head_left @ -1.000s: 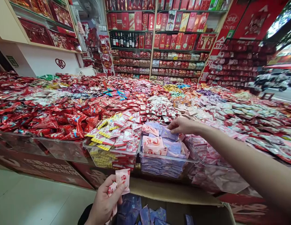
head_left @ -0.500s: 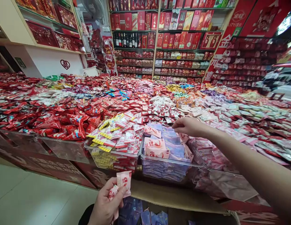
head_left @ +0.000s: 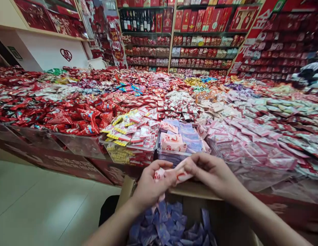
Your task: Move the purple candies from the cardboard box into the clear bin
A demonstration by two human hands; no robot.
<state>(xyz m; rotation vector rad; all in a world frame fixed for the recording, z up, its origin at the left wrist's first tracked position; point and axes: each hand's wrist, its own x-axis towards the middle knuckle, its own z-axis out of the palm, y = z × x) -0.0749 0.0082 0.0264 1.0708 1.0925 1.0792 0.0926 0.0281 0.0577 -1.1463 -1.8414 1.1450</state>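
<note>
My left hand (head_left: 151, 188) is closed around small pink-and-white candy packets, one bunched in its palm. My right hand (head_left: 212, 172) pinches the far end of a pink candy packet (head_left: 183, 171), so this packet is held between both hands. Below them stands an open cardboard box (head_left: 200, 192) with many purple packets (head_left: 165, 223) lying loose in it. Just beyond my hands is a clear plastic bin (head_left: 157, 147) stacked with purple packets (head_left: 192, 136) and pink packets (head_left: 173, 141). My fingers hide part of the held packets.
Neighbouring bins hold yellow-and-white packets (head_left: 130, 126) on the left and pink bags (head_left: 248, 147) on the right. Red packets (head_left: 84, 118) are heaped farther left. Shelves with bottles (head_left: 140, 22) and red boxes (head_left: 202, 20) stand behind. Tiled floor (head_left: 46, 198) lies at lower left.
My right hand has come back from the bin toward my left hand and now grips a pink packet. My left hand has moved up and right. The view has tilted down, showing more of the box.
</note>
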